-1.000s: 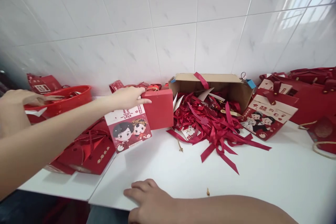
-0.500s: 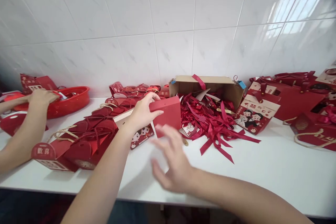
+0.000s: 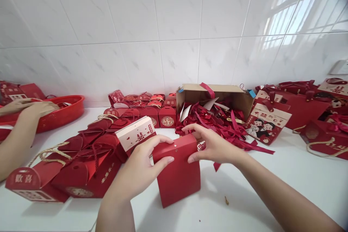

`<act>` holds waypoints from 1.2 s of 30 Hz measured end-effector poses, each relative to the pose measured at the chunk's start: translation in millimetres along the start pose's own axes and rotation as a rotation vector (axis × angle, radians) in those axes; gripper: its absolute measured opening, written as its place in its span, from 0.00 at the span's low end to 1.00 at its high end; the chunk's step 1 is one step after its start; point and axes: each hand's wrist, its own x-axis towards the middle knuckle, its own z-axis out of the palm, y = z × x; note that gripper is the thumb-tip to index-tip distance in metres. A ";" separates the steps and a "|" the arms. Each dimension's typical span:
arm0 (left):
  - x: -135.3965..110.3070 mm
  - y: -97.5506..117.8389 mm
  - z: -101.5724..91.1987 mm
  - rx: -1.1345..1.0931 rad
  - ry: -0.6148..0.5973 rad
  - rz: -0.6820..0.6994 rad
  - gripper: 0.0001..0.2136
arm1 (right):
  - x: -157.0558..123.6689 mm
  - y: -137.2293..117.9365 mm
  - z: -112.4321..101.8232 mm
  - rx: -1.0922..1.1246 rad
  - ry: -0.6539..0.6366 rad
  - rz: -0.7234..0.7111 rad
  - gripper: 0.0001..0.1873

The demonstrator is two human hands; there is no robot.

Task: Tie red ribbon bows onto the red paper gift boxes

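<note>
A plain red gift box [image 3: 179, 177] stands on the white table in front of me, with small holes near its folded top edge. My left hand [image 3: 144, 166] grips its top left corner, thumb across the front. Around the top right corner is my right hand [image 3: 210, 143], thumb at the front and fingers behind the edge. Just behind my left hand leans a cream-and-red printed box [image 3: 137, 134]. A small brass-coloured piece [image 3: 226, 200] lies on the table to the right of the gift box.
Rows of red boxes with cord handles [image 3: 89, 166] fill the left. A carton [image 3: 187, 90] spills dark red ribbons [image 3: 233, 130] at the back. Red gift bags and a printed box [image 3: 265, 127] stand right. Another person's hands [image 3: 35, 110] work at a red basin [image 3: 77, 108].
The red box has come nearer to me and now stands in front. My right hand has moved up to its right corner. The printed box behind is uncovered.
</note>
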 end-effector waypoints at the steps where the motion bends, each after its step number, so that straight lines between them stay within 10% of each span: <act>1: -0.2 -1.4 -1.3 0.026 -0.018 0.015 0.10 | 1.8 -6.3 -11.1 -0.083 -0.064 0.007 0.36; 3: -2.3 -4.3 -4.5 0.078 -0.050 0.062 0.09 | 4.5 -17.4 -34.7 -0.251 -0.107 0.035 0.28; 8: -6.2 -12.7 -10.4 0.099 -0.048 0.112 0.07 | 20.0 -16.7 -62.5 -0.604 0.353 0.164 0.16; 14: -9.7 -7.2 -5.3 0.095 -0.085 0.000 0.09 | 59.9 31.8 -31.2 -0.693 -0.070 0.522 0.10; 22: -11.7 -10.5 -1.9 0.145 -0.073 -0.062 0.14 | 69.3 59.2 -18.5 -0.783 -0.262 0.805 0.15; 36: -8.8 -8.0 3.7 0.072 -0.076 0.013 0.10 | 33.6 14.4 -75.8 -0.747 0.170 0.475 0.06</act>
